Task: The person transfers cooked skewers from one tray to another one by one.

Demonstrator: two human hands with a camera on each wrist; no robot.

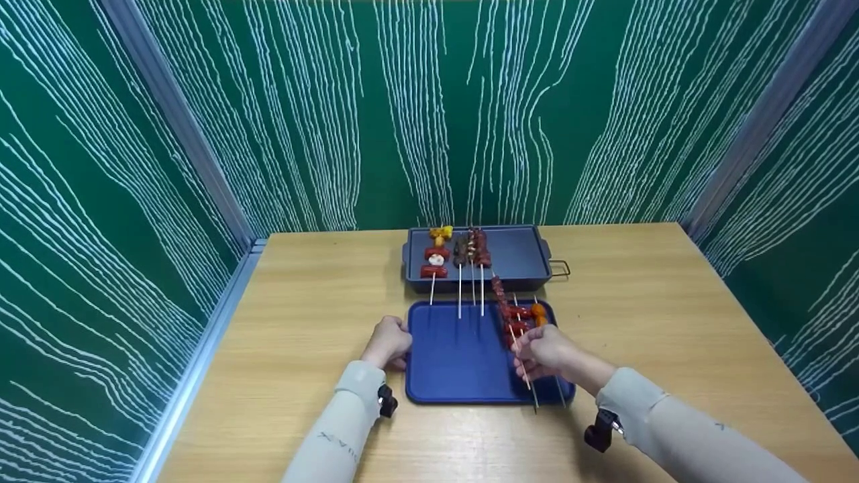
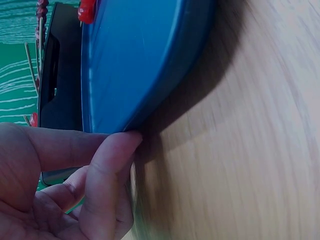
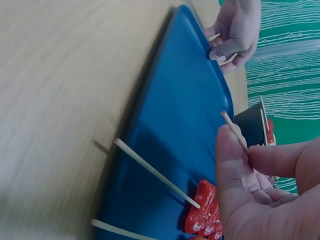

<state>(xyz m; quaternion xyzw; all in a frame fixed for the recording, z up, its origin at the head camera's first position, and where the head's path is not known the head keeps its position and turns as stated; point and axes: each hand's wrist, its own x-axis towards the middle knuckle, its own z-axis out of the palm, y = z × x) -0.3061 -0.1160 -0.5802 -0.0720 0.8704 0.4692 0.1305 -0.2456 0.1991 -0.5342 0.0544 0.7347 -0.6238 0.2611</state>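
Observation:
My left hand pinches the left rim of a blue tray between thumb and finger; the left wrist view shows this grip on the tray edge up close. Over the tray's right part, my right hand holds a skewer of dark red meat pieces by its stick, the meat end pointing toward the grill pan. In the right wrist view the stick sits between thumb and fingers. Beneath that hand, skewers with glossy red pieces and orange balls lie on the tray, partly hidden.
Behind the tray stands a dark rectangular grill pan with a wire handle at its right. Several skewers lie in it, including a mixed one and dark meat ones. Green patterned panels enclose the wooden table.

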